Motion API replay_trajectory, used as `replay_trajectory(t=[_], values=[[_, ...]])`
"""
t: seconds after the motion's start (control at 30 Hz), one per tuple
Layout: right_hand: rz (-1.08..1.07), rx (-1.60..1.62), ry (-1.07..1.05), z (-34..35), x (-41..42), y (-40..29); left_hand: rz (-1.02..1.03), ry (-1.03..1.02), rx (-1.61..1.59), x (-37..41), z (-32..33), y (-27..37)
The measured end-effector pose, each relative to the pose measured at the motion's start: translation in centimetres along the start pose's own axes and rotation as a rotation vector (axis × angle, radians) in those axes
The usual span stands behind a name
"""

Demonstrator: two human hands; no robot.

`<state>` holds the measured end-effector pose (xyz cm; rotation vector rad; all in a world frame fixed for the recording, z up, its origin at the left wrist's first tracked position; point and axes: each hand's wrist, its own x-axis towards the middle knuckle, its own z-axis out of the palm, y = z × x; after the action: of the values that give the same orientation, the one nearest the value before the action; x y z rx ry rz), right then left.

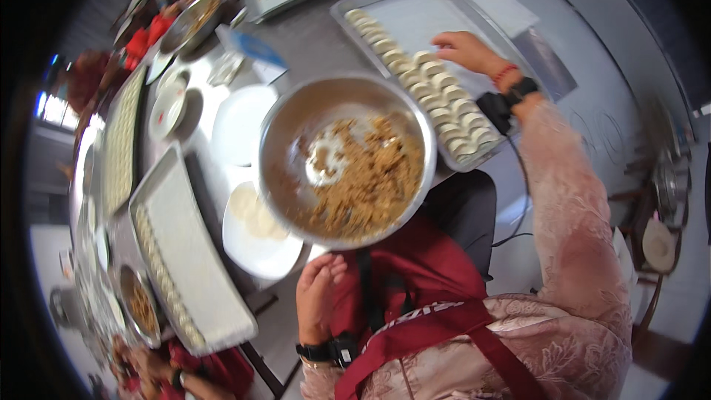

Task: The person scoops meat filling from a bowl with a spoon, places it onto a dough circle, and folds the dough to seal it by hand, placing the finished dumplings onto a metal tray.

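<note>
My right hand (464, 51) is over a metal tray (400, 8), its fingertips beside the top of a row of folded dumplings (439, 103). Whether the fingers touch a dumpling cannot be told. My left hand (320, 283) is near the table's edge, below a large steel bowl (266, 139), with its fingers curled and nothing visible in them. Crumbly brown filling (383, 172) lies in the bowl, mostly on its right and lower side. Left of the bowl, round dough wrappers (255, 214) lie on a white square plate (261, 258).
An empty white plate (239, 122) is beside the bowl. Further left, another tray (194, 266) holds a row of dumplings. A long tray (123, 139) and a white bowl (168, 111) are beyond it. Other people's hands (147, 366) work at lower left. A cable (525, 178) hangs near my right arm.
</note>
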<state>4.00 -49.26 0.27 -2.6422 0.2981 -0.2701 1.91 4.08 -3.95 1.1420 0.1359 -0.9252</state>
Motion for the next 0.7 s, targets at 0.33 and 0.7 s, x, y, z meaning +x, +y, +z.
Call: replay_trajectory(t=[0.33,0.7], values=[[0.186,0.599,-0.122,0.2,-17.2,-12.4,0.308,0.230,0.612,-1.2,-5.0,6.4],[0.312,1.040,-0.225,8.5,-26.0,-18.8,0.355,0.408,1.160,9.1,-8.9,11.3]])
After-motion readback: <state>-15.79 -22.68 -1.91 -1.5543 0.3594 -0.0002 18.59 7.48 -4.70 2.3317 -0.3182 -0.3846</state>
